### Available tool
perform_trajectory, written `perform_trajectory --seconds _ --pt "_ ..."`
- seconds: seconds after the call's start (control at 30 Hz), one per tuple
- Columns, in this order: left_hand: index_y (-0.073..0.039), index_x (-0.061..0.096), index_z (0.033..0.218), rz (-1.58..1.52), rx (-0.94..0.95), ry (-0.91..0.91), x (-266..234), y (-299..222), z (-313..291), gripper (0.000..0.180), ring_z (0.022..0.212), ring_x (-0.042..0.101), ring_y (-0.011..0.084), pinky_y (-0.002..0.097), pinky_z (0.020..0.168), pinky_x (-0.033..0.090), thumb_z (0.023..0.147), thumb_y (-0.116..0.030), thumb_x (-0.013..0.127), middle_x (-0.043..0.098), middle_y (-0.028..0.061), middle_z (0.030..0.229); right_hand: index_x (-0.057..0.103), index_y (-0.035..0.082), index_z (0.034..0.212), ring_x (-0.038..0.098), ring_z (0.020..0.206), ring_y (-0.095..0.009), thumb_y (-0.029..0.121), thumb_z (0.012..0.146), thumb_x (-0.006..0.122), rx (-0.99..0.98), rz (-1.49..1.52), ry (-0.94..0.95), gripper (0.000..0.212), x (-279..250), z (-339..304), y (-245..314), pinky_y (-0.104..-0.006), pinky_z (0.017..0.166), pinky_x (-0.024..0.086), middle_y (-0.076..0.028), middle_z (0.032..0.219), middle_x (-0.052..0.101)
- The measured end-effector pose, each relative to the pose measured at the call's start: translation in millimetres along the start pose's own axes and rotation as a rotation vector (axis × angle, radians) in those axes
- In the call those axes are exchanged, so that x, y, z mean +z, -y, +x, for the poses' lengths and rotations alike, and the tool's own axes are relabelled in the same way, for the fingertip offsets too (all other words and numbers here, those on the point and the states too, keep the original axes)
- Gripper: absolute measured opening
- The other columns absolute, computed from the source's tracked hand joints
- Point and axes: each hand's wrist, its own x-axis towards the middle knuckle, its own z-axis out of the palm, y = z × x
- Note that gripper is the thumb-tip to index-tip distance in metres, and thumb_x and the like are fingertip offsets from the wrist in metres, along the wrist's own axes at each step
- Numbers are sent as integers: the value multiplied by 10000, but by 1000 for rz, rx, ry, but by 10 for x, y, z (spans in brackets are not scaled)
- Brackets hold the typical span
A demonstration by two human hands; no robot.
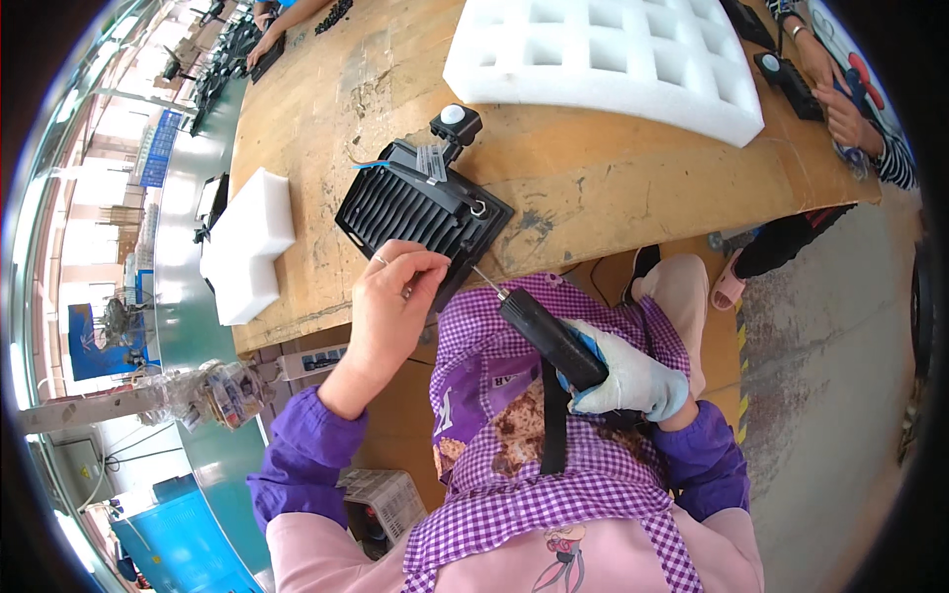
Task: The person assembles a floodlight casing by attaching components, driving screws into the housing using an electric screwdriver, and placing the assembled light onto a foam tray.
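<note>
A black floodlight (pixel 400 210) lies on the wooden table with its ribbed back facing up. A small motion sensor with a white dome (pixel 453 116) sticks out at its far side, and blue and brown wire ends show near its far left corner. My bare left hand (pixel 392 296) is at the floodlight's near edge, thumb and forefinger pinched together; whatever is between them is too small to make out. In my gloved right hand (pixel 630 376) is a black electric screwdriver (pixel 550 336). Its thin bit points up and left toward the floodlight's near right edge, close to my left fingertips.
A white foam tray with square pockets (pixel 603 54) lies at the table's far side. White foam blocks (pixel 247 245) sit at the left edge. Other people's hands (pixel 840 104) work at the far right and far left. A blue bin (pixel 183 539) stands at lower left.
</note>
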Motion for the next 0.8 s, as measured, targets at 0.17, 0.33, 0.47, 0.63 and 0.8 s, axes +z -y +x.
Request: perform_trajectory --seconds 0.17,0.33,0.47,0.63,0.8 --pt "8 700 905 -226 -234 -70 112 5 -76 67 743 551 80 219 648 455 842 11 679 603 21 897 407 49 1366 556 819 -101 95 623 821 -20 3 8 852 -26 -2 -23 -271 761 493 -3 935 562" --pt "15 705 907 -277 -258 -93 166 56 -50 68 727 563 90 220 648 458 846 6 676 616 35 888 395 50 1384 530 847 -112 110 636 818 -8 22 26 862 -21 4 -29 -283 776 472 -11 950 543" --pt "5 710 898 -249 -206 -106 197 29 -20 65 710 579 114 242 640 468 842 -5 678 637 53 862 388 44 1394 506 868 -127 136 652 814 -54 -71 22 860 -24 5 12 -296 794 452 -19 955 525" --pt "9 708 907 -266 -267 -82 194 24 -31 73 720 588 116 243 646 471 845 -10 672 642 59 869 396 44 1388 515 871 -117 134 641 822 -55 -56 33 865 -36 24 -24 -287 795 461 -13 974 541" --pt "11 705 912 -220 -201 -75 186 43 -24 77 720 590 111 242 641 472 848 -12 668 645 60 874 405 45 1380 519 862 -102 126 622 834 -66 -17 15 875 -18 34 -76 -274 784 469 -7 979 554"
